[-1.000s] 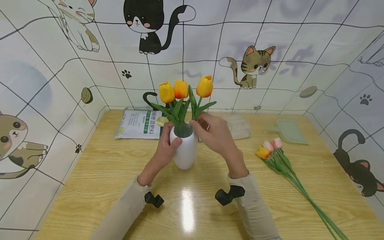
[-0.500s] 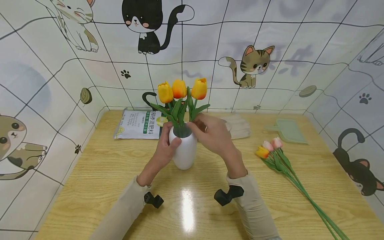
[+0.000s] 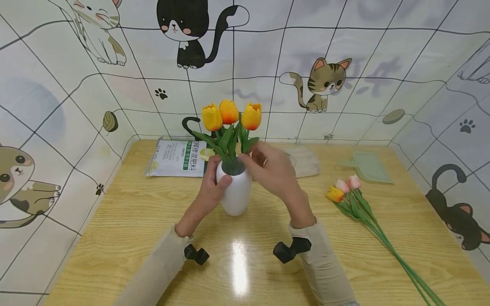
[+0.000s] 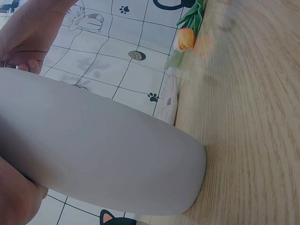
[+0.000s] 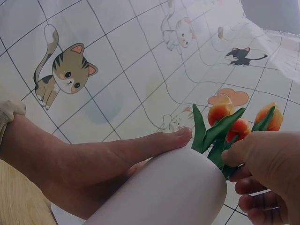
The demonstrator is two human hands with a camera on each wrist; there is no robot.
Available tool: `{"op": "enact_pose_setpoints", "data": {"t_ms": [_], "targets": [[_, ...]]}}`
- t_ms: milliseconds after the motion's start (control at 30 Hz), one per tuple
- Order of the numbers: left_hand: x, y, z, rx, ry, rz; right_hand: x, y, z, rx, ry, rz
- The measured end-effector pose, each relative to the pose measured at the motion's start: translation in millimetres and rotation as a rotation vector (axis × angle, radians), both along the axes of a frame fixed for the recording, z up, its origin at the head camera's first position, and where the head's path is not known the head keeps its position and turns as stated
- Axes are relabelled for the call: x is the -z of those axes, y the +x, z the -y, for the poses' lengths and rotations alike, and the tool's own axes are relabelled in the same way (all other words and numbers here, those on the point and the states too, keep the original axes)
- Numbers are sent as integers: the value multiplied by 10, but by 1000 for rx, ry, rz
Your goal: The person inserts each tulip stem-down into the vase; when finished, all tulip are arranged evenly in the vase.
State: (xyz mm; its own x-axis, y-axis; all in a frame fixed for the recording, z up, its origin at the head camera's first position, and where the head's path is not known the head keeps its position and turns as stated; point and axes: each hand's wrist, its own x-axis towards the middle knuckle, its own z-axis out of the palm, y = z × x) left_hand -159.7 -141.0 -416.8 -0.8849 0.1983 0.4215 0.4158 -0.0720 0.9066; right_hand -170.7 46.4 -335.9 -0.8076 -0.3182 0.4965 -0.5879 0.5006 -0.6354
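Note:
A white vase point(image 3: 235, 195) stands on the table with yellow-orange tulips in its mouth. My left hand point(image 3: 209, 189) grips it from the left, thumb on the near side close below the rim. At the right of the rim, my right hand point(image 3: 273, 172) pinches the right tulip point(image 3: 251, 116) low down, by its stem and leaves. The left tulip point(image 3: 212, 117) and the middle tulip point(image 3: 228, 112) lean together over the opening. Their lower stems are hidden inside the vase. In the left wrist view the base of the vase meets the tabletop.
Several pink and yellow tulips point(image 3: 360, 204) lie on the table point(image 3: 141, 238) at right, stems toward the front. Behind the vase lie a printed white-and-green bag point(image 3: 178, 158) and off-white folded fabric point(image 3: 305, 161). A pale green flat scoop point(image 3: 371, 168) is at back right.
The right tulip has shifted left and sunk a little toward the vase, closer to the other two. My left hand keeps its grip on the vase, which stays in place.

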Motion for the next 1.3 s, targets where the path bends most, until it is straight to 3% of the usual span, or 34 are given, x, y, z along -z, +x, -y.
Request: {"op": "enact_pose_setpoints", "data": {"t_ms": [300, 1300], "targets": [[0, -3, 12, 4, 0, 2, -8, 0, 8, 25, -10, 20], [6, -12, 1, 14, 1, -17, -18, -6, -12, -14, 45, 37]]}}
